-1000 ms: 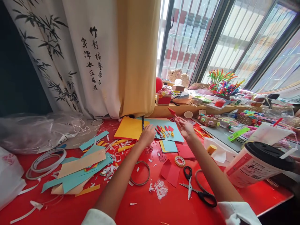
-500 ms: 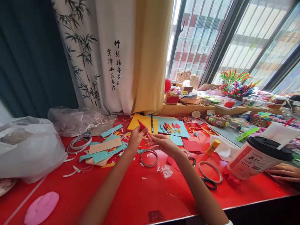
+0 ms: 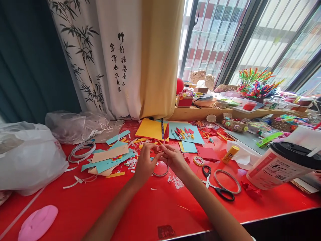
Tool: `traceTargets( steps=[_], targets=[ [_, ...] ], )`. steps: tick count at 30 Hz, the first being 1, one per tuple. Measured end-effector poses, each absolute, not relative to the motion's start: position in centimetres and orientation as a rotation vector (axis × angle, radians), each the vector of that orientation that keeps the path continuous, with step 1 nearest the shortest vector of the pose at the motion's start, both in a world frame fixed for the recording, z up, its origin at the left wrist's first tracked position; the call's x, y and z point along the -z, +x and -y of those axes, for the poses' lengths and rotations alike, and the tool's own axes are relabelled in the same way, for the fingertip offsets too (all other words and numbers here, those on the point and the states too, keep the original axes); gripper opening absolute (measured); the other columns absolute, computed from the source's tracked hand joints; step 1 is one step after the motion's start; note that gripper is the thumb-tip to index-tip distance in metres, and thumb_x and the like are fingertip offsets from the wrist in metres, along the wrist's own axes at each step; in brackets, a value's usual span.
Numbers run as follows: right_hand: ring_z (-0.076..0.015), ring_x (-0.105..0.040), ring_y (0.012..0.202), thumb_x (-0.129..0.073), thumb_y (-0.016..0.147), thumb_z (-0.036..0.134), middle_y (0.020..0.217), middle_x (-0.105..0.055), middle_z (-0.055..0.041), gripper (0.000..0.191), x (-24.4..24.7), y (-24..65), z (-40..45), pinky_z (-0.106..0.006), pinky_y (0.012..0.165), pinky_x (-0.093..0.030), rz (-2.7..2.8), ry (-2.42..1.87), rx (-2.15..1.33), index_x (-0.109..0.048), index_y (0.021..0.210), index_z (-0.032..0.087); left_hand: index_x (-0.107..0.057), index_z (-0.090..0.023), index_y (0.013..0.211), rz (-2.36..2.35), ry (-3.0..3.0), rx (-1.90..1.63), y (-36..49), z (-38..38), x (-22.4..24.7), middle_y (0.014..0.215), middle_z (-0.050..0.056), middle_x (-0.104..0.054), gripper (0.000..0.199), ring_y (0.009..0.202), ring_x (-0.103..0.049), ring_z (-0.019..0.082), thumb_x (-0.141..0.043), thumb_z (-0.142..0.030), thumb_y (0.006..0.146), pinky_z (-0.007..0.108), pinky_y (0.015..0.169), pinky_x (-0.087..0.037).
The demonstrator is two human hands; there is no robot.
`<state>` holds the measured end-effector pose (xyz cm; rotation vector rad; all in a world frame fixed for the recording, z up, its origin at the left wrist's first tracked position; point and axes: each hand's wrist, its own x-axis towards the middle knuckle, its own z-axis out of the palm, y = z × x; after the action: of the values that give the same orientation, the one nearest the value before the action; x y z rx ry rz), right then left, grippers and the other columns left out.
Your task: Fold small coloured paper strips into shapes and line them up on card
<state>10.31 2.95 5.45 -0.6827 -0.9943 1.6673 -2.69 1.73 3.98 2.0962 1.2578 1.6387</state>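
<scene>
Over the red table (image 3: 130,207), mid-frame, you have both hands up and fingertips together. Right hand (image 3: 177,162): thumb and fingers closed on the lower end of a red pointed piece (image 3: 166,131) with a thin stem, tip up. Low pinch probably keeps the broad top free of creases and in plain sight. Left hand (image 3: 144,165): fingers curled, tips in at the same stem end, likely to steady it; can't tell if they actually grip, since the 2 sets of fingertips overlap. The piece is in the air, in front of the yellow sheet (image 3: 149,129) and beside the light blue sheet (image 3: 198,136). Small red and yellow pieces (image 3: 181,134) lie on the blue one, maybe so they show up and don't mix with scraps. A dark strip (image 3: 162,129) lies across the yellow sheet. Below your hands: 1 thin ring (image 3: 161,175), white shreds (image 3: 178,183) just beside it. To your right: red paper (image 3: 207,152), tape roll (image 3: 195,162), glue stick (image 3: 230,154) and scissors (image 3: 209,183) with blades spread, all seemingly parked within easy reach. Paper offcuts (image 3: 110,154) heap to your left, cup (image 3: 274,169) far right.
</scene>
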Motion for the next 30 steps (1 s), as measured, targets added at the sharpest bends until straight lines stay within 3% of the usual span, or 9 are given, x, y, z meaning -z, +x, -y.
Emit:
traceTargets(
  steps=[4, 8, 13, 15, 17, 19, 22, 27, 30],
  targets=[
    [-0.0119, -0.058, 0.078, -0.067, 0.069, 0.033, 0.088, -0.061, -0.0018, 0.017, -5.4, 10.2, -2.5, -0.025, 0.07, -0.048, 0.978, -0.664, -1.675, -0.065, 0.078, 0.019, -0.048, -0.021, 0.093, -1.296, 2.06, -1.709, -2.8, -1.6, -4.0, 0.095, 0.003, -0.052, 0.015, 0.086, -0.051, 0.015, -0.051, -0.028, 0.081, 0.029, 0.078, -0.042],
    [-0.0097, -0.054, 0.067, -0.068, 0.067, 0.034, 0.075, -0.059, 0.0, 0.02, -5.4, 10.3, -2.5, -0.023, 0.063, -0.045, 0.992, -0.723, -1.639, -0.066, 0.08, 0.019, -0.05, -0.021, 0.1, -1.265, 1.919, -1.59, -3.0, -1.5, -4.3, 0.096, 0.003, -0.055, 0.021, 0.086, -0.052, 0.015, -0.051, -0.03, 0.08, 0.029, 0.079, -0.043],
    [-0.0073, -0.045, 0.053, -0.065, 0.069, 0.039, 0.06, -0.049, 0.002, 0.024, -5.8, 10.5, -2.5, -0.022, 0.053, -0.039, 1.22, -0.827, -1.543, -0.061, 0.065, 0.016, -0.057, -0.02, 0.102, -1.103, 1.627, -1.498, -2.9, -1.4, -5.2, 0.092, 0.003, -0.058, 0.028, 0.084, -0.055, 0.015, -0.053, -0.035, 0.079, 0.025, 0.073, -0.044],
    [-0.0086, -0.045, 0.054, -0.062, 0.071, 0.041, 0.063, -0.049, 0.0018, 0.024, -5.8, 10.5, -2.4, -0.023, 0.052, -0.04, 1.279, -0.903, -1.407, -0.06, 0.075, 0.017, -0.058, -0.02, 0.101, -1.034, 1.553, -1.487, -2.8, -1.3, -5.5, 0.088, 0.003, -0.057, 0.028, 0.079, -0.055, 0.014, -0.054, -0.035, 0.077, 0.023, 0.067, -0.045],
    [-0.0111, -0.049, 0.062, -0.061, 0.072, 0.04, 0.076, -0.052, -0.0002, 0.029, -5.8, 10.3, -2.2, -0.024, 0.054, -0.043, 1.284, -0.949, -1.127, -0.057, 0.093, 0.021, -0.06, -0.019, 0.096, -0.972, 1.516, -1.465, -2.9, -1.2, -5.8, 0.086, 0.002, -0.056, 0.025, 0.074, -0.054, 0.013, -0.056, -0.035, 0.076, 0.022, 0.062, -0.045],
    [-0.0131, -0.051, 0.073, -0.06, 0.074, 0.038, 0.092, -0.052, -0.0029, 0.03, -5.8, 10.3, -2.0, -0.025, 0.059, -0.044, 1.368, -0.922, -0.878, -0.054, 0.099, 0.023, -0.061, -0.018, 0.087, -0.92, 1.48, -1.458, -3.0, -1.2, -6.0, 0.083, 0.001, -0.056, 0.021, 0.071, -0.054, 0.012, -0.059, -0.034, 0.074, 0.021, 0.06, -0.045],
    [-0.0138, -0.052, 0.076, -0.053, 0.081, 0.036, 0.096, -0.055, -0.0051, 0.021, -5.8, 10.3, -1.9, -0.026, 0.063, -0.044, 1.647, -0.835, -0.804, -0.056, 0.095, 0.021, -0.058, -0.018, 0.08, -0.874, 1.435, -1.481, -3.1, -1.2, -6.0, 0.079, -0.001, -0.056, 0.018, 0.07, -0.054, 0.011, -0.062, -0.034, 0.071, 0.022, 0.061, -0.046],
    [-0.0116, -0.048, 0.063, -0.052, 0.082, 0.034, 0.069, -0.055, -0.0005, 0.017, -6.1, 10.7, -2.0, -0.024, 0.057, -0.039, 1.86, -0.847, -0.762, -0.055, 0.076, 0.018, -0.059, -0.017, 0.074, -0.886, 1.494, -1.498, -3.3, -1.3, -6.4, 0.071, -0.001, -0.054, 0.02, 0.068, -0.052, 0.011, -0.064, -0.036, 0.069, 0.022, 0.061, -0.042],
    [-0.0112, -0.046, 0.061, -0.052, 0.082, 0.034, 0.065, -0.052, 0.0007, 0.02, -6.6, 11.0, -1.7, -0.024, 0.057, -0.038, 1.884, -0.86, -0.726, -0.052, 0.07, 0.018, -0.062, -0.018, 0.085, -0.821, 1.528, -1.364, -4.8, -1.7, -7.6, 0.074, 0.001, -0.056, 0.028, 0.062, -0.049, 0.01, -0.059, -0.042, 0.073, 0.022, 0.059, -0.041]
  ],
)
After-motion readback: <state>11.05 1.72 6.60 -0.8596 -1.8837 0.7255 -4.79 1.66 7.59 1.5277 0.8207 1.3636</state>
